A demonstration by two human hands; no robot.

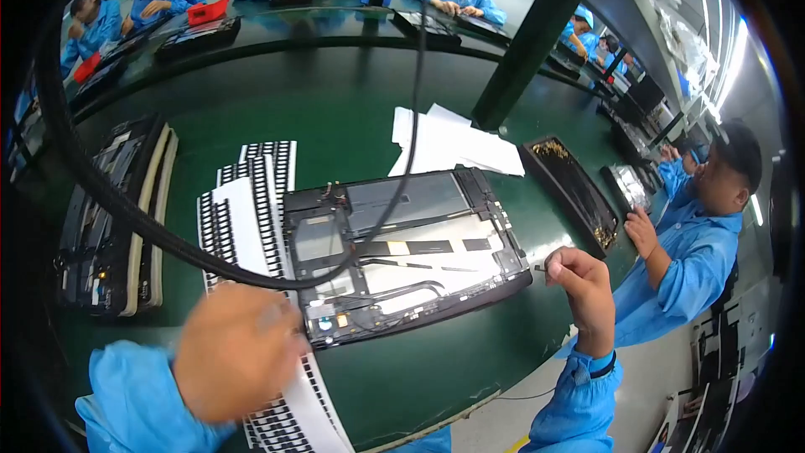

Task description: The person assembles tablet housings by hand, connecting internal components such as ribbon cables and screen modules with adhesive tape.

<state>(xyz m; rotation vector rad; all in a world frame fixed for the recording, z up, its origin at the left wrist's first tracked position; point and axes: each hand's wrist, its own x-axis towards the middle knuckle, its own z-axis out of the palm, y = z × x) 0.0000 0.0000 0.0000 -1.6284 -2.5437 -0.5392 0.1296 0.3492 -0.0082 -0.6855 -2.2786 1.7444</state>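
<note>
An opened flat electronic device (pixel 419 264) with dark edges, silvery inner panels and black cables lies in front of me. My left hand (pixel 239 352) hovers by its near left corner, over white sheets of small black stickers (pixel 298 415). Motion blurs its fingers, so I cannot tell whether they hold anything. Just off the device's right edge, my right hand (pixel 580 285) is closed in a pinch. A small dark piece (pixel 541 268) sticks out between thumb and forefinger; its kind is too small to make out. More sticker sheets (pixel 272 201) lie against the device's left side.
Stacked similar devices (pixel 109 218) stand at the left. Loose white papers (pixel 457 143) and a black tray of small gold-coloured parts (pixel 579 193) lie beyond. A black cable (pixel 168 243) hangs across the view. A green post (pixel 537 42) rises behind; a co-worker (pixel 692 243) is at the right.
</note>
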